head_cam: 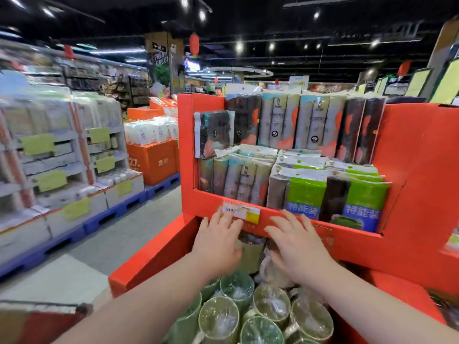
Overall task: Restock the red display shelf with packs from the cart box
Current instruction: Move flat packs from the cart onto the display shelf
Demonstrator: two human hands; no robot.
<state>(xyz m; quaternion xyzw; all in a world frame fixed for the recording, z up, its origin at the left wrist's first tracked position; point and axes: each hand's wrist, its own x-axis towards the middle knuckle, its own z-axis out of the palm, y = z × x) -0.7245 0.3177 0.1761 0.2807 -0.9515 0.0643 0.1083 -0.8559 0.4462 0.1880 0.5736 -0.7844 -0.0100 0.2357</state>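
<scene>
Shelf [417,150]: red card, directly ahead of both hands. The tier above the fingertips is stocked: dark and pale packs [275,120] stand upright at the back, and green packs [308,194] stand in front, up and to the right of the right hand.

- Pack [251,254]: olive, partly hidden, sits between the two hands, under the tier's front lip [347,234].
- Left hand [218,244]: fingers straight and spread, holding nothing, tips over the price tag [241,211].
- Right hand [298,249]: likewise flat and spread, empty, just right of the pack. Contact with the pack cannot be confirmed for either hand.
- Mugs [218,319]: green, film-wrapped, clustered below the wrists in the lower bin.
- Blurred red-brown edge [37,321] left of the left forearm: possibly the cart box, cannot tell.

Judgement: placing step, with the pack being seated or released under the lip. The next move calls for checking that it sits square, then turning back to the box for another pack.
</scene>
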